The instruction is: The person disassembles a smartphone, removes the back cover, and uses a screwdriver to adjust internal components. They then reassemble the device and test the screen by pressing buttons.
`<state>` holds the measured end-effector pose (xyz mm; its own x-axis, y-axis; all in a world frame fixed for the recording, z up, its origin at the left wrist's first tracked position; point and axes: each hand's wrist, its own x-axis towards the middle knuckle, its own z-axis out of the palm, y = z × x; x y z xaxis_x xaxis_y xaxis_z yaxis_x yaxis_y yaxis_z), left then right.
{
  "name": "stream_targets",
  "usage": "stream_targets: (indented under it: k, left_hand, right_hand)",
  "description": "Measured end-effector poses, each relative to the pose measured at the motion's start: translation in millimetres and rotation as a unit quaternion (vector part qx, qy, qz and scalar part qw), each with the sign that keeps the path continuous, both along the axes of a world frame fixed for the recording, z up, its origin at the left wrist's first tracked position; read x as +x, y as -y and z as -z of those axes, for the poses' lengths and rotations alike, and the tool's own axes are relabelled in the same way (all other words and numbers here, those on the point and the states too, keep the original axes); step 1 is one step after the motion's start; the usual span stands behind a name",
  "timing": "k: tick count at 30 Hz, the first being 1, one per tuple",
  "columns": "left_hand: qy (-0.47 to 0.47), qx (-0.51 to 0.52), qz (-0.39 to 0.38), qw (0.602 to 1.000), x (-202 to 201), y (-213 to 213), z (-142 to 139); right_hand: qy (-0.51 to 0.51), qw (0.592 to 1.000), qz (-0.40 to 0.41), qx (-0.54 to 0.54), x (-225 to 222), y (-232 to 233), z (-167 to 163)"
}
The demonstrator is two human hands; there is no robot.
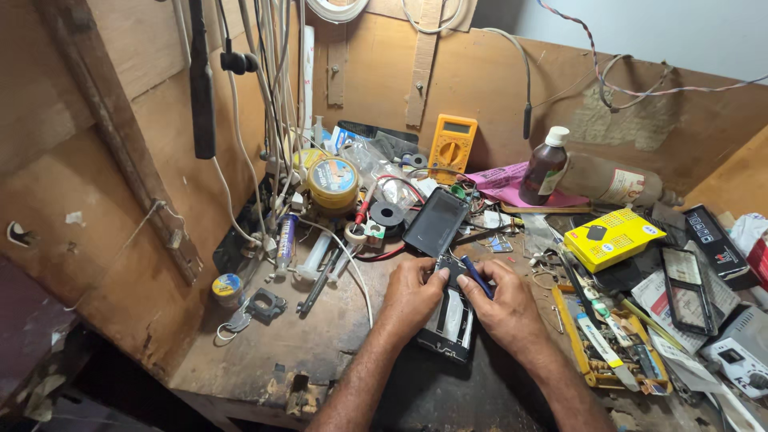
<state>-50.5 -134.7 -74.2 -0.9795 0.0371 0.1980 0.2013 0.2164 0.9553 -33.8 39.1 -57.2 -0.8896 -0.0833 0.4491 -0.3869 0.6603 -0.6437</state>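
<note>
Left hand [412, 294] presses down the opened phone [450, 316] at the counter's [264, 344] six o'clock while right hand [504, 308] pinches a blue tool [477, 277] — a slip could gouge its exposed board.

Light is even and fairly bright, falling from above and slightly from 12 o'clock; the plywood wall [496, 80] glows warm; the counter [264, 344] is well lit; soft shadows lie under both hands toward 6 o'clock; the corner at 7 o'clock sinks into dark; wide-angle bending curves edges at 9 and 3 o'clock; the centre is sharp, the edges slightly soft.
</note>
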Motion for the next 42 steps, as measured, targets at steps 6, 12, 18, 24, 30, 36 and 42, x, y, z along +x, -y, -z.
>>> stream_targets:
  k: [6,12,18,24,30,36,42]
  left_hand:
    - [-0.007,0.006,-0.001,1.000,-0.1,2.7,0.2]
    - [-0.016,0.002,-0.005,1.000,0.8,6.6,0.8]
    - [-0.017,0.034,0.007,0.999,0.4,6.9,-1.0]
    - [-0.009,0.021,-0.001,1.000,3.5,10.9,-2.8]
    - [-0.019,0.166,0.054,0.984,4.5,13.0,3.4]
    - [0.003,0.187,0.060,0.980,5.9,14.2,6.5]
    - [-0.026,0.101,0.007,0.995,8.0,17.5,4.3]
  right_hand:
    - [0.004,1.000,0.007,0.015,-2.7,3.1,5.2]
    - [-0.009,1.000,0.000,0.004,0.8,7.7,0.9]
    - [0.028,0.999,0.024,-0.014,12.5,10.5,-4.2]
    - [0.010,0.999,0.028,-0.021,23.3,14.1,-6.6]
    - [0.041,0.993,0.049,-0.095,36.0,18.5,-7.4]
    - [-0.010,0.995,0.050,-0.081,44.2,23.2,-6.2]
    - [-0.006,0.996,0.035,-0.082,45.5,29.4,-8.2]
